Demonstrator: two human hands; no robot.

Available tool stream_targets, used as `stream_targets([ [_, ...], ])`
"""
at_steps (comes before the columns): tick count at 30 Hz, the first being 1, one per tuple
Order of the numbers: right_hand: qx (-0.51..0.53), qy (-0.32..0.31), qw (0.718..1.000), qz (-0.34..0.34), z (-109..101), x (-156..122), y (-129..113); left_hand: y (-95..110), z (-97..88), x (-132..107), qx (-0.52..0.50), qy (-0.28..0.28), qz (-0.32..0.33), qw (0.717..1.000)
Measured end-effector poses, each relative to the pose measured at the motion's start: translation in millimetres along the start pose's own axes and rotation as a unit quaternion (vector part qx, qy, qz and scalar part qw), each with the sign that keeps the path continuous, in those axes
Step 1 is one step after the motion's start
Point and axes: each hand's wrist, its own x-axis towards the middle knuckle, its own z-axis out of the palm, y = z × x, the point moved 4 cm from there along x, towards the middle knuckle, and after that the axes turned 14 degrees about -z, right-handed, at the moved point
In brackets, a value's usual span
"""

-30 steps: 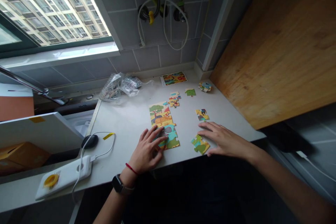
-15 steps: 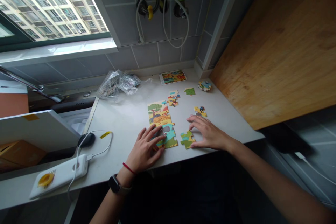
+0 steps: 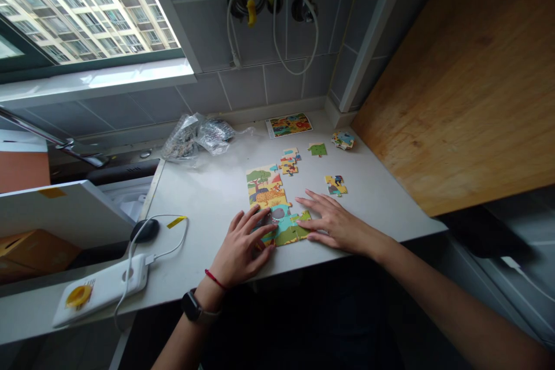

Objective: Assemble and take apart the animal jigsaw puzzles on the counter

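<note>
A partly joined jigsaw puzzle [image 3: 265,189] with a tree and animals lies on the white counter. My left hand [image 3: 248,238] rests on its lower left part, fingers spread and covering some of it. At the lower right of the joined part sits a green and blue puzzle piece [image 3: 302,224], against the block's edge. The fingertips of my right hand [image 3: 336,222] lie on that piece, with the fingers stretched out. Beyond my right hand is a loose yellow piece [image 3: 336,185]. Farther back are a few joined pieces [image 3: 289,163] and a green piece [image 3: 318,150].
A picture card [image 3: 289,125] and a small stack of pieces [image 3: 343,140] lie at the back. Clear plastic bags [image 3: 197,137] are at the back left. A power strip [image 3: 102,291], a cable and a black mouse-like object [image 3: 145,230] lie left. A wooden panel [image 3: 459,81] borders the right.
My right hand has slid the green and blue piece left against the joined puzzle, and its fingers have flattened. My left hand stays on the puzzle. The view has shifted slightly.
</note>
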Motion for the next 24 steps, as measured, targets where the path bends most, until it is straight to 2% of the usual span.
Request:
stream_targets([
  [9, -0.036, -0.040, 0.998, 0.017, -7, 4, -12, 0, 0.0, 0, 0.001, -0.004, 0.004, 1.000],
  [15, -0.070, -0.012, 0.997, 0.022, -4, 2, -21, -1, 1.4, -1, 0.004, -0.006, 0.008, 1.000],
  [24, -0.092, 0.052, 0.993, 0.049, 14, 13, -38, -1, 2.8, -1, 0.015, -0.015, 0.012, 1.000],
])
